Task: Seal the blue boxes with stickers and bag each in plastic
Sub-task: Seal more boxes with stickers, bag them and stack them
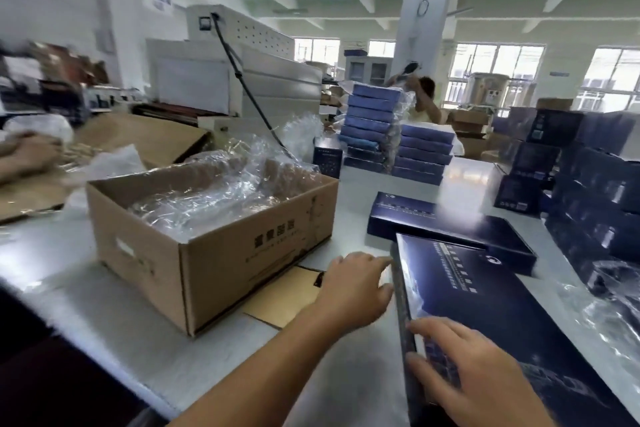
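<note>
While the right hand (467, 367) presses flat-fingered on the blue box (502, 298) at five o'clock, probably steadying it, the left hand (356, 284), fingers loosely extended, touches its nine-o'clock edge, likely for sealing.

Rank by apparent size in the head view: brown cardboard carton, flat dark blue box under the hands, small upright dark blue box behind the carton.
Tied (nearness unsure): brown cardboard carton, flat dark blue box.
Smallest: small upright dark blue box.
</note>
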